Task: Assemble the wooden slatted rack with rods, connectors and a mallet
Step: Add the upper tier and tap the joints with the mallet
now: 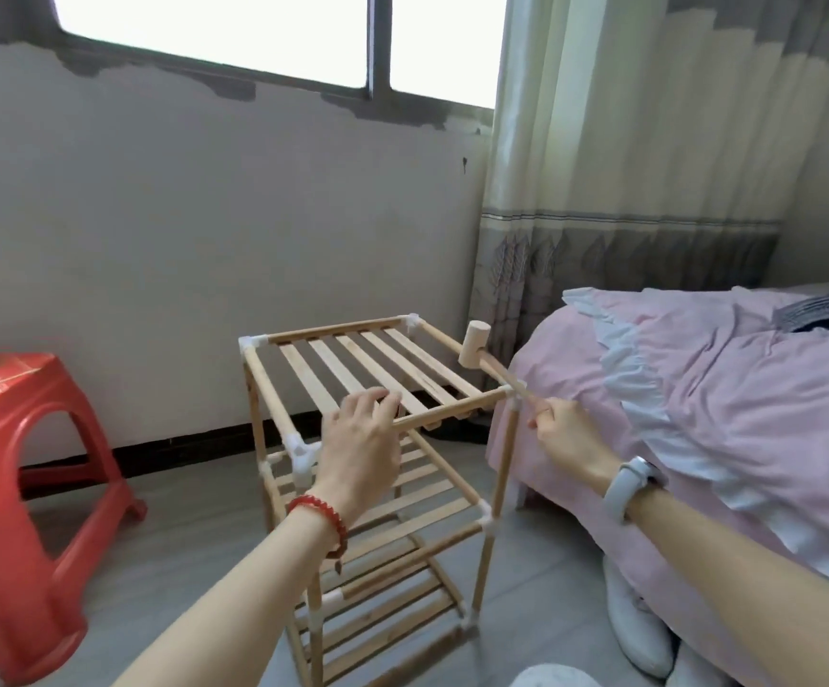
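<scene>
Beside the bed (700, 389), on the grey floor: one wooden slatted rack (367, 438), standing upright, three slatted tiers visible. Top tier has five slats. White plastic connectors (303, 451) sit at the corners; I count about nine in view, and the far lower ones are hidden by slats.

One wooden mallet (474, 343). Its head hangs in the air just past the rack's top right rail, near the far right corner, not touching it. Handle runs back over the rack's near right corner connector into the right hand (568, 433), whose fingers are curled round the handle end.

Left hand (360, 438) is on the rack's top front rod (452, 410): fingers curl over the rod from above and onto the nearest slats, thumb side toward the near left connector. It grips the rod.

Left of the rack, well apart: one red plastic stool (20, 488). Behind the rack: plain wall, window above. One curtain (625, 190) hangs behind the rack's far right corner.

Wrists: red bead bracelet (320, 520) on the left, grey band (625, 483) on the right.
</scene>
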Available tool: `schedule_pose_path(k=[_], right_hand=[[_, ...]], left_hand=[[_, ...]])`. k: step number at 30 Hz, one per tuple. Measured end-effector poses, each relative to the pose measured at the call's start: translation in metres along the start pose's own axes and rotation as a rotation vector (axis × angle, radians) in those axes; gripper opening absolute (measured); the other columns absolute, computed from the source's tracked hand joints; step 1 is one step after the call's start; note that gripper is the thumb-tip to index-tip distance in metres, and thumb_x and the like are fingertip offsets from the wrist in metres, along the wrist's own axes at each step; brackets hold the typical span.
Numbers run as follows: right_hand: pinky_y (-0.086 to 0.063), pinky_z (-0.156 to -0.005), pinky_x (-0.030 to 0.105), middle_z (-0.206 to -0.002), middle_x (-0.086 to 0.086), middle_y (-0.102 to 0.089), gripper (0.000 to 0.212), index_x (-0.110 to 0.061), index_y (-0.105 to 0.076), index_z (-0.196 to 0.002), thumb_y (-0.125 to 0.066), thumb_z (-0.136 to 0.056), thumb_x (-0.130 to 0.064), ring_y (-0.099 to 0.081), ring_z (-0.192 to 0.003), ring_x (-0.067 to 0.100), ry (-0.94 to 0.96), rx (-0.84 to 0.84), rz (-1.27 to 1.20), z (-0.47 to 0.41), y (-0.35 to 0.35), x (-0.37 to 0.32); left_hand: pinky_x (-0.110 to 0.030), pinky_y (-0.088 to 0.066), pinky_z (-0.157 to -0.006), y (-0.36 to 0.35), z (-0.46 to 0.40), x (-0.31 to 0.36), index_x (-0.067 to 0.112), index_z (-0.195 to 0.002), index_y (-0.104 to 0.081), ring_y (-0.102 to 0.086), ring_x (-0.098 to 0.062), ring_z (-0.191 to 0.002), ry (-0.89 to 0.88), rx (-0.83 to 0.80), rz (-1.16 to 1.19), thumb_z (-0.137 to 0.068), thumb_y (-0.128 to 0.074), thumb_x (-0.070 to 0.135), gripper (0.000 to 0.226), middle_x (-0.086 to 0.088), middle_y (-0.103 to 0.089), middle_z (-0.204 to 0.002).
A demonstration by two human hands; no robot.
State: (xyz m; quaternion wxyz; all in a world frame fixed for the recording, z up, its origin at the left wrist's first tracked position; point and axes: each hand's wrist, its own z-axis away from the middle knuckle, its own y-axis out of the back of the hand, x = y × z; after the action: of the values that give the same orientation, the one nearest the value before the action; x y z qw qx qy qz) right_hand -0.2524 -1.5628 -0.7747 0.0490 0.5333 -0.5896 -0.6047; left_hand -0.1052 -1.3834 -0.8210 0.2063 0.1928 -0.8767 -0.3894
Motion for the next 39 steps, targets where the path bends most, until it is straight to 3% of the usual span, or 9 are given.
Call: schedule_pose_path(k=[5,8,13,19,23,26,32,35,39], right_hand=[[-0.042,-0.079,0.038,-0.084,0.012,-0.061,0.037,-0.012,-0.061,-0.079,-0.036,-0.101,-0.029,-0.057,-0.091,0.035,0.12,0.364,0.033,-0.057,0.118,-0.039],[-0.039,-0.072,0.039,-0.083,0.013,-0.06,0.033,-0.009,-0.056,-0.092,-0.034,-0.102,-0.031,-0.057,-0.089,0.038,0.107,0.728,-0.121,-0.059,0.112,-0.027],[-0.043,-0.082,0.036,-0.113,0.021,-0.061,0.031,-0.003,-0.057,-0.106,-0.031,-0.101,-0.02,-0.057,-0.105,0.035,-0.111,-0.049,0.409,-0.05,0.019,0.049],[-0.037,-0.075,0.037,-0.086,0.009,-0.059,0.034,-0.007,-0.053,-0.091,-0.031,-0.102,-0.03,-0.049,-0.082,0.03,0.135,0.705,-0.168,-0.064,0.113,-0.002],[-0.045,-0.081,0.038,-0.104,0.015,-0.062,0.037,-0.008,-0.055,-0.099,-0.026,-0.103,-0.032,-0.058,-0.097,0.034,-0.054,-0.026,0.252,-0.029,0.016,0.05],[-0.048,-0.065,0.029,-0.078,0.015,-0.062,0.052,-0.007,-0.059,-0.077,-0.018,-0.104,-0.023,-0.062,-0.073,0.029,0.092,0.202,0.164,-0.025,0.025,0.051],[-0.039,-0.069,0.03,-0.068,-0.005,-0.051,0.033,-0.01,-0.051,-0.083,-0.03,-0.102,-0.028,-0.05,-0.07,0.02,0.123,0.378,-0.278,-0.027,0.058,0.015],[-0.036,-0.053,0.017,-0.062,0.001,-0.048,0.035,-0.01,-0.048,-0.077,-0.03,-0.103,-0.025,-0.047,-0.059,0.014,0.021,0.257,-0.354,-0.024,0.024,0.031],[-0.036,-0.051,0.027,-0.058,0.004,-0.047,0.04,-0.012,-0.044,-0.071,-0.028,-0.103,-0.029,-0.044,-0.053,0.019,-0.138,0.054,-0.462,-0.019,-0.004,0.048]], left_hand=[[-0.056,-0.016,-0.114,-0.049,-0.051,0.043,0.021,-0.148,-0.02,-0.012,-0.026,-0.144,0.014,-0.272,-0.175,-0.095,-0.045,0.029,0.059,-0.004,-0.02,-0.155],[-0.051,-0.016,-0.114,-0.071,-0.064,0.052,0.02,-0.146,-0.021,-0.026,-0.023,-0.138,0.081,-0.271,-0.238,-0.095,-0.042,0.033,0.057,0.0,-0.033,-0.147],[-0.04,-0.017,-0.108,-0.084,-0.058,0.053,0.023,-0.139,-0.031,-0.04,-0.018,-0.124,0.049,-0.188,-0.264,-0.094,-0.041,0.031,0.047,0.005,-0.048,-0.127],[-0.039,-0.02,-0.096,-0.078,-0.062,0.02,0.019,-0.125,-0.053,-0.057,-0.022,-0.107,-0.007,-0.081,-0.246,-0.081,-0.059,0.025,0.044,0.002,-0.063,-0.106],[-0.038,-0.018,-0.104,-0.074,-0.05,0.019,0.025,-0.134,-0.04,-0.045,-0.016,-0.122,0.009,-0.156,-0.255,-0.089,-0.05,0.031,0.047,0.007,-0.054,-0.124],[-0.036,-0.017,-0.104,-0.072,-0.046,0.026,0.027,-0.134,-0.039,-0.042,-0.015,-0.124,0.013,-0.186,-0.201,-0.092,-0.045,0.034,0.043,0.008,-0.052,-0.126],[-0.037,-0.014,-0.106,-0.06,-0.052,0.018,0.027,-0.129,-0.044,-0.042,-0.012,-0.123,0.025,-0.21,-0.167,-0.096,-0.037,0.046,0.039,0.01,-0.053,-0.123],[-0.037,-0.015,-0.106,-0.049,-0.051,0.007,0.028,-0.125,-0.051,-0.043,-0.009,-0.121,0.019,-0.186,-0.092,-0.095,-0.038,0.052,0.04,0.012,-0.055,-0.121],[-0.034,-0.014,-0.099,-0.036,-0.04,-0.027,0.026,-0.111,-0.063,-0.046,-0.013,-0.117,0.023,-0.094,0.03,-0.095,-0.05,0.038,0.024,0.01,-0.062,-0.114]])
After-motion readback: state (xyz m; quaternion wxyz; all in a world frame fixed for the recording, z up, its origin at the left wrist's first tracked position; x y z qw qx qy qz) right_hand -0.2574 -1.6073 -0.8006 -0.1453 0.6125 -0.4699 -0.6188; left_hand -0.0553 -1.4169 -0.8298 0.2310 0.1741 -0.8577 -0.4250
